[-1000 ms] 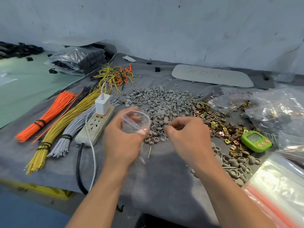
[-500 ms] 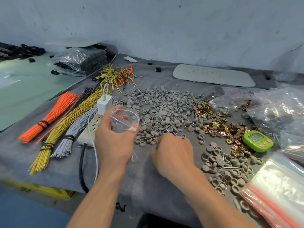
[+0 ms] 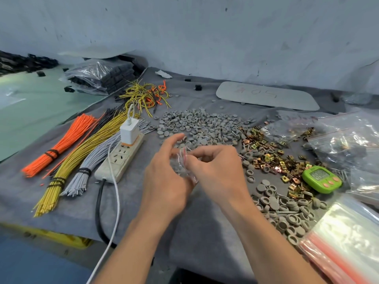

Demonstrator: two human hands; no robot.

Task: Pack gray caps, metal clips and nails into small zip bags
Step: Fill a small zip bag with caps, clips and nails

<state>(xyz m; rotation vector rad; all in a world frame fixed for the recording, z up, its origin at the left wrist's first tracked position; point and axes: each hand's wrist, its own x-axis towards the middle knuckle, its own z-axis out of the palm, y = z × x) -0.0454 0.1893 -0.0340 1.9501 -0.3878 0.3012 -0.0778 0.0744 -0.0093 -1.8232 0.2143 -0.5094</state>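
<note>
Bag handling: your left hand (image 3: 164, 181) and right hand (image 3: 217, 171) both pinch the small zip bag (image 3: 182, 167), held just above the counter (image 3: 194, 232) in front of the gray caps (image 3: 201, 128). The step appears to be closing the zip. Run your fingertips along the whole red strip and confirm no cap sits in the seal. Half a second ago your left hand alone held the bag, mouth open, while your right hand was down at the caps.

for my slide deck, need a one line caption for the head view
Left hand and right hand pinch a zip bag beside gray caps and clips.
</note>
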